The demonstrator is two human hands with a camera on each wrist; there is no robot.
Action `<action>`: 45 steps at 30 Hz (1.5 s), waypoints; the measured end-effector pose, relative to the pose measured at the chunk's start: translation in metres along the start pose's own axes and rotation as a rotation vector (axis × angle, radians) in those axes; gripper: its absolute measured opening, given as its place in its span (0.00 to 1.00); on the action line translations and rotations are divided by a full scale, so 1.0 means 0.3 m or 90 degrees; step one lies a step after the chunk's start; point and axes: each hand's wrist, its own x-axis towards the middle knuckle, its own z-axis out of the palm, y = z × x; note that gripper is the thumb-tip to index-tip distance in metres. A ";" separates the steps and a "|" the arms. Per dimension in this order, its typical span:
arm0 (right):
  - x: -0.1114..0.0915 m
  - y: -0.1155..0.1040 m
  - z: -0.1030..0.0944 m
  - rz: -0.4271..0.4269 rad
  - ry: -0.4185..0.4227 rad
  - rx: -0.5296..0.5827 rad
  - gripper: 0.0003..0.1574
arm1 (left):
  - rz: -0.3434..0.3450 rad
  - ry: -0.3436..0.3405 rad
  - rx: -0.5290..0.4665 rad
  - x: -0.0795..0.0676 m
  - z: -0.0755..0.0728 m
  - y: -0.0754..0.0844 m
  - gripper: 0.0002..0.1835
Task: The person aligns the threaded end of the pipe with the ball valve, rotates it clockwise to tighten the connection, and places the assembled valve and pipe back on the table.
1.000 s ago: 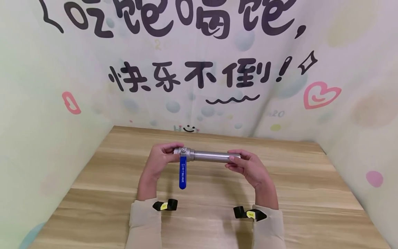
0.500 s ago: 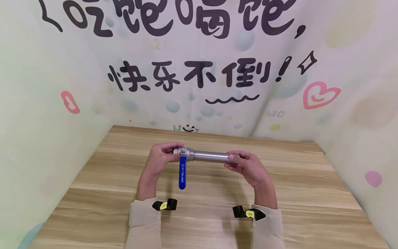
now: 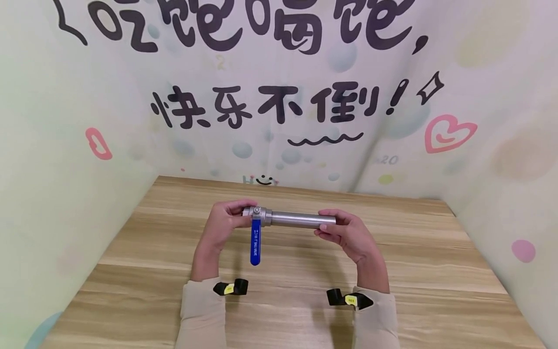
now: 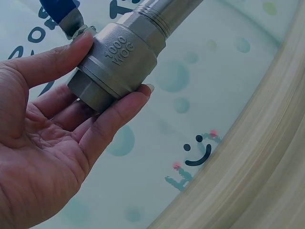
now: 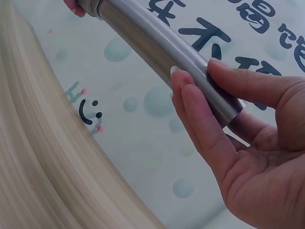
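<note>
A steel ball valve (image 3: 261,216) with a blue lever handle (image 3: 255,242) is held up above the table, its lever pointing toward me. My left hand (image 3: 220,225) grips the valve's hex end between thumb and fingers; "1000 WOG" shows on the valve body (image 4: 119,55) in the left wrist view. A smooth steel pipe (image 3: 301,219) sits in the valve's right end, and some thread (image 4: 153,20) shows at the joint. Around the pipe's free end, my right hand (image 3: 350,235) pinches with thumb and fingertips, as the right wrist view also shows.
Below the hands lies a wood-grain table (image 3: 279,300). A pale printed curtain (image 3: 279,160) with black lettering stands along its back edge and both sides. Each sleeve carries a black wrist mount (image 3: 233,288) with a yellow label.
The right thumb and fingers have shifted on the pipe's end, and more of that end shows now. The left hand and the valve stay nearly in place.
</note>
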 end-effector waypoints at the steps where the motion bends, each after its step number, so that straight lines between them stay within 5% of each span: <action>1: 0.001 0.001 0.000 0.001 0.001 -0.003 0.24 | -0.002 0.002 0.000 -0.001 -0.001 0.000 0.18; 45: 0.004 -0.007 -0.002 0.028 0.026 -0.019 0.19 | -0.002 -0.009 -0.013 0.003 0.007 0.003 0.19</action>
